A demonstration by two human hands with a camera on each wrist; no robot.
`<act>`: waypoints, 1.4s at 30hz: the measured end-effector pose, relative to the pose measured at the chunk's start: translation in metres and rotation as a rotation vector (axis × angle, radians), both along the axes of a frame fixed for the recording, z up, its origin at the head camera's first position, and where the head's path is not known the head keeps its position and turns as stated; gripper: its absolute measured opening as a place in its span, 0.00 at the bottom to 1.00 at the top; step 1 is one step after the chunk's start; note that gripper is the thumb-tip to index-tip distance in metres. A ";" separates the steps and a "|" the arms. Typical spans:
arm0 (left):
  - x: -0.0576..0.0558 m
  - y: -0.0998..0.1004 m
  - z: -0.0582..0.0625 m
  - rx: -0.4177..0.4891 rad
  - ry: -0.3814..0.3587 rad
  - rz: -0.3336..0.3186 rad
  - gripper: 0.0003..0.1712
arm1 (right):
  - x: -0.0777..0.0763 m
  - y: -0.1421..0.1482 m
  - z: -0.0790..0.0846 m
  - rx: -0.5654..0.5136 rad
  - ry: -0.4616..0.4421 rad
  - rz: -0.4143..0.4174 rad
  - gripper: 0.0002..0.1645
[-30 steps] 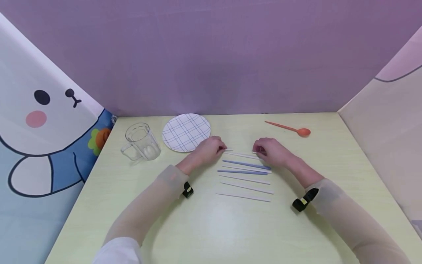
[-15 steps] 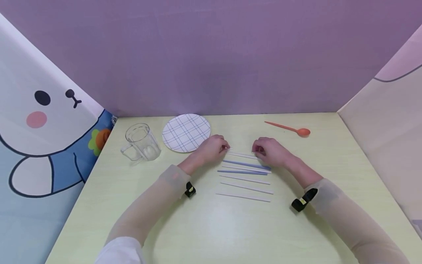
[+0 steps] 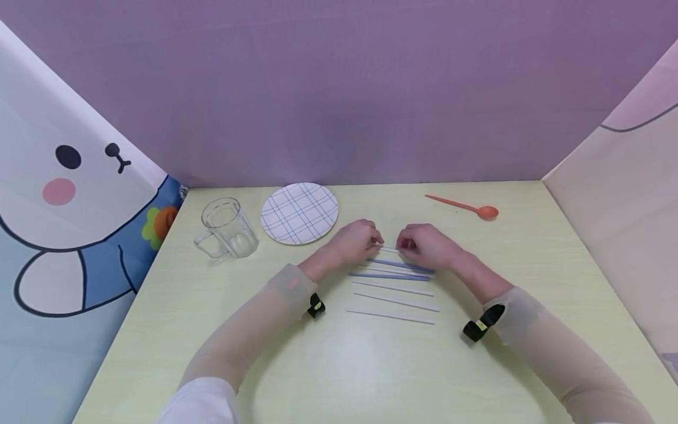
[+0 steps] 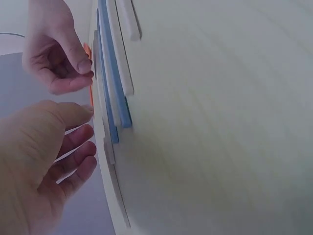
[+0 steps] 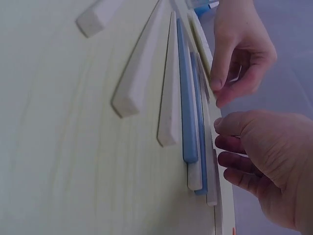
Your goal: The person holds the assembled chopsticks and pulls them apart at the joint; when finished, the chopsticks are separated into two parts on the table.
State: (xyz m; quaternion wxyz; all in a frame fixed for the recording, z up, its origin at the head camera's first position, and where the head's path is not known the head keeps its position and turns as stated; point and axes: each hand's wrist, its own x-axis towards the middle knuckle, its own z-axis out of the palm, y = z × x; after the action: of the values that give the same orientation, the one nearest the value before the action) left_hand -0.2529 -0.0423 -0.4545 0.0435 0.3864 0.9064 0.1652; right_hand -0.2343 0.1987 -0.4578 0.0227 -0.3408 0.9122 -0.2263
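My left hand and right hand face each other low over the far end of a row of thin blue and white sticks. Thumb and forefinger of each hand are brought together in a pinch at a white stick, most of which the hands cover. White stick ends show in the narrow gap between my fingertips. Two blue sticks lie among the white ones; nearer to me are several spaced white sticks. Seen from the right wrist, the white sticks have blunt, square ends.
A clear glass mug stands at the back left, its handle toward the left. Beside it lies a round white plate with blue crossing lines. An orange spoon rests at the back right of the pale wooden table.
My left hand has slid to the right and my right hand a little to the left, narrowing the gap between them. The nearer sticks, mug, plate and spoon stay put.
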 end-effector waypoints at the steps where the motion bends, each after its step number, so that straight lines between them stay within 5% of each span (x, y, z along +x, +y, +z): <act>1: 0.000 0.001 -0.001 -0.002 -0.005 0.002 0.10 | 0.000 -0.001 0.000 0.003 0.001 0.005 0.04; 13: 0.001 0.006 -0.010 -0.046 -0.035 0.020 0.06 | 0.001 -0.010 -0.006 0.040 0.040 0.031 0.02; 24: 0.017 -0.009 0.010 0.056 -0.027 0.012 0.04 | 0.013 -0.017 0.010 -0.021 0.006 0.083 0.01; 32: 0.026 -0.018 0.021 0.033 0.043 -0.057 0.16 | 0.024 -0.024 0.030 -0.109 0.173 0.138 0.06; 42: 0.033 -0.023 0.032 0.095 0.061 -0.092 0.18 | 0.030 -0.027 0.032 -0.115 0.365 0.121 0.07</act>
State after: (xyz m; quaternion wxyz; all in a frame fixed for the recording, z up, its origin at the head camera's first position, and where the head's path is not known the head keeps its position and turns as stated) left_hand -0.2196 -0.0654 -0.4228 0.0047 0.4340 0.8798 0.1939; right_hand -0.2038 0.1715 -0.4254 -0.1492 -0.4310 0.8647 -0.2106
